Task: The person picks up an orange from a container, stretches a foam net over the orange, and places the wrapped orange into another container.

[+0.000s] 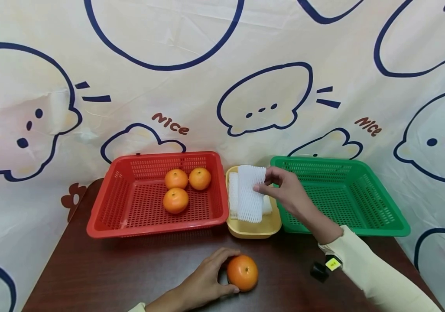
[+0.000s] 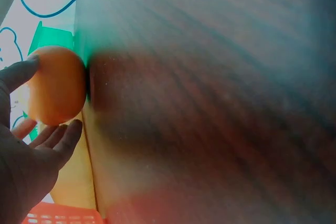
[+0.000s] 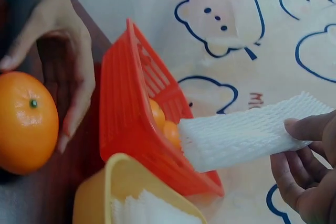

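An orange (image 1: 242,273) sits on the dark table near its front. My left hand (image 1: 206,278) holds it from the left side, thumb and fingers curved around it; the left wrist view shows the thumb on one side of the orange (image 2: 58,85) and the fingers on the other. Above the yellow basket (image 1: 250,229), my right hand (image 1: 289,190) pinches a white foam net sleeve (image 1: 251,195) between thumb and fingers. In the right wrist view the flattened sleeve (image 3: 247,132) sticks out from the fingertips. More white foam sleeves (image 1: 233,195) lie inside the yellow basket.
At the left stands a red basket (image 1: 157,225) with three oranges (image 1: 175,200) in it. A green basket (image 1: 347,195) stands at the right, beyond the right forearm. Behind them hangs a pale cloth (image 1: 191,99) with cartoon drawings.
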Tool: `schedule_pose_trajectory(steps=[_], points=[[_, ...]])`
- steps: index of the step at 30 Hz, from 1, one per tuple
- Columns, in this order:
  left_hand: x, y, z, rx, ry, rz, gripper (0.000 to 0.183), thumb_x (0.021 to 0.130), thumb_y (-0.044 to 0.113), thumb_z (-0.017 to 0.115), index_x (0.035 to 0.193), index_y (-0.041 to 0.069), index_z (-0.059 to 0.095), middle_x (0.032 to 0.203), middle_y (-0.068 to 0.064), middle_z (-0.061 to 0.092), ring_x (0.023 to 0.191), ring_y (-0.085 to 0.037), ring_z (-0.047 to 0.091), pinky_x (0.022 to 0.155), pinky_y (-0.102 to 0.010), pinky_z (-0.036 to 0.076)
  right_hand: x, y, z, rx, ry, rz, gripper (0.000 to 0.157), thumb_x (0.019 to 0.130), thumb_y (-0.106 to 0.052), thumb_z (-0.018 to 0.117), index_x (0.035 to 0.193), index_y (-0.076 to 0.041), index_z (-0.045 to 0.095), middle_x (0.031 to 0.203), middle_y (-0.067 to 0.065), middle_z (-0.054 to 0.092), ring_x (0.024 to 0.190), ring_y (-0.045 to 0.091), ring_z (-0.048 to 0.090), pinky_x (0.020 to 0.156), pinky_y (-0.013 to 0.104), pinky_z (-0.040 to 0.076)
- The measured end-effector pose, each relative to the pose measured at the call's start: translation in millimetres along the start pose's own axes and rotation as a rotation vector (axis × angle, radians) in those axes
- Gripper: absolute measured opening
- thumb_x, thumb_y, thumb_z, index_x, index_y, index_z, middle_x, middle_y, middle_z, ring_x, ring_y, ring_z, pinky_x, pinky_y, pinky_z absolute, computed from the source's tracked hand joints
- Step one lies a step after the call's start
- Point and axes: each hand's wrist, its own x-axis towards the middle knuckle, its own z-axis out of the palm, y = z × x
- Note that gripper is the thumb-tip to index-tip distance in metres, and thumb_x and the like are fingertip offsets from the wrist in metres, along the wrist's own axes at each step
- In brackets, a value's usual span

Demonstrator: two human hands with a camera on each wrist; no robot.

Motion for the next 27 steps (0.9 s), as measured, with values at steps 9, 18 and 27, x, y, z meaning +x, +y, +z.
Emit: schedule_pose_trajectory(steps=[9,18,27], points=[[0.7,6.3,-4.8,-0.019,0.004,-0.032,0.069,0.087,0.038,0.082,0.145,0.017,0.051,0.14,0.001,0.058,0.129,-0.017,0.058,0.109,-0.037,0.05,-19.8,-13.8,3.7,0.025,-0.018,-0.037,0.026,0.089,-0.022,0.082,0.104,-0.008,0.066,0.107,0.011,0.065,0.101,0.026,0.06,0.078,0.028,0.057],[26.8,49.8,-41.6,-0.106,0.524,0.095,0.044,0.093,0.011,0.075,0.133,0.015,0.058,0.128,-0.005,0.065,0.114,-0.024,0.064,0.095,-0.035,0.058,-30.7,-24.9,8.1,0.112,-0.055,-0.109,0.026,0.087,-0.014,0.082,0.103,-0.004,0.064,0.102,0.013,0.065,0.096,0.026,0.063,0.076,0.025,0.061],[59.3,89.6,-78.8,-0.194,0.571,0.017,0.043,0.09,0.019,0.079,0.129,0.018,0.063,0.12,0.001,0.065,0.106,-0.016,0.067,0.094,-0.031,0.059,-37.5,-26.6,15.7,0.172,-0.101,-0.145,0.025,0.087,-0.007,0.081,0.105,0.0,0.065,0.104,0.016,0.064,0.094,0.027,0.065,0.077,0.028,0.063]])
